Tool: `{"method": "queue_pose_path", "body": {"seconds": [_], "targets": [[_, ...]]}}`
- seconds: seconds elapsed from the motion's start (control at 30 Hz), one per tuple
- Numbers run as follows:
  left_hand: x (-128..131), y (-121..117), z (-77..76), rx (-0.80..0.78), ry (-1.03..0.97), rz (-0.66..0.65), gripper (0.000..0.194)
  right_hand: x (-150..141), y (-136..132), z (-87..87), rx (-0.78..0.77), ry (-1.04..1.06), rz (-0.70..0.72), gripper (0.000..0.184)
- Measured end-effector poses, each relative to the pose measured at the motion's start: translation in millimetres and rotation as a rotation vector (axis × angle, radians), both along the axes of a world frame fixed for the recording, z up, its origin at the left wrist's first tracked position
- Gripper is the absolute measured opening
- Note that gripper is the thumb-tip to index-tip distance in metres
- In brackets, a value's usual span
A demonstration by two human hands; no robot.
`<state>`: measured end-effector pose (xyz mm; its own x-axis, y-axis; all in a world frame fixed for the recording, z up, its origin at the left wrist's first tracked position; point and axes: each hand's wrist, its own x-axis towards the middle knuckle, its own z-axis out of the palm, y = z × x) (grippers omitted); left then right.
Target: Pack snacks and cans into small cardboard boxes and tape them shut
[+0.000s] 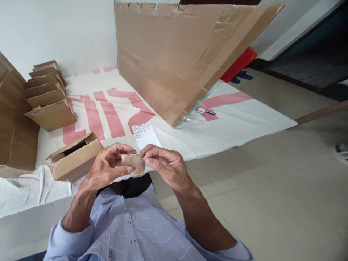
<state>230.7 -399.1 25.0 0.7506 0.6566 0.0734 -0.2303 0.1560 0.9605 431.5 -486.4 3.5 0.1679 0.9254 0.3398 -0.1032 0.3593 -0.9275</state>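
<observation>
Both hands hold a small clear plastic bag (138, 166) in front of my body, above the table's front edge. My left hand (107, 165) pinches its left side, thumb along the bottom and fingers behind. The fingertips of my right hand (165, 163) are closed on its upper right corner. A tiny dark green piece (134, 151) shows just above the bag near my left fingertips; whether it is inside or behind cannot be made out. Beyond the hands lies a white paper sheet (149, 137) with small drawn box shapes. An opened cardboard box (77, 159) stands beside my left hand.
Several small cardboard boxes (54, 114) stand in a row at the back left, near a large carton (16, 119). A big upright cardboard sheet (174, 61) crosses the table (231, 130). Behind its lower edge lie scissors (208, 111). A red plastic object (239, 65) is beyond.
</observation>
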Motion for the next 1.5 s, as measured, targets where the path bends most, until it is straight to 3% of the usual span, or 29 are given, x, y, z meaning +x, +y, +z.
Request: {"method": "queue_pose_path", "body": {"seconds": [0.13, 0.27, 0.37, 0.57, 0.67, 0.8, 0.93, 1.1, 1.5], "targets": [[-7, -4, 9.9, 0.21, 0.08, 0.005, 0.042, 2, 4, 4.2, -0.013, -0.033, 0.072, 0.027], [-13, -6, 26.7, 0.503, 0.182, -0.025, 0.028, 2, 8, 10.2, -0.017, -0.05, 0.142, 0.03], [-15, -5, 32.3, 0.626, 0.176, -0.049, 0.023, 1, 11, 13.9, -0.007, -0.062, 0.173, 0.03], [-21, -10, 28.3, 0.477, 0.162, 0.027, 0.029, 4, 11, 22.7, 0.031, -0.088, 0.188, 0.029], [-25, -13, 27.5, 0.37, 0.109, 0.056, 0.03, 4, 8, 30.3, 0.102, -0.097, 0.114, 0.027], [-26, -15, 28.7, 0.261, 0.07, 0.067, 0.031, -3, 2, 38.9, 0.373, -0.293, -0.207, 0.01], [-24, -17, 29.3, 0.183, 0.054, 0.04, 0.033, -7, 1, 39.0, 0.699, -0.65, -0.356, 0.024], [-23, -19, 28.2, 0.217, 0.058, 0.046, 0.035, 0, 3, 32.8, 0.797, -0.859, -0.335, 0.028], [-19, -19, 32.4, 0.341, -0.027, 0.014, 0.034, 8, 5, 30.7, 0.811, -0.902, -0.249, 0.025]]}}
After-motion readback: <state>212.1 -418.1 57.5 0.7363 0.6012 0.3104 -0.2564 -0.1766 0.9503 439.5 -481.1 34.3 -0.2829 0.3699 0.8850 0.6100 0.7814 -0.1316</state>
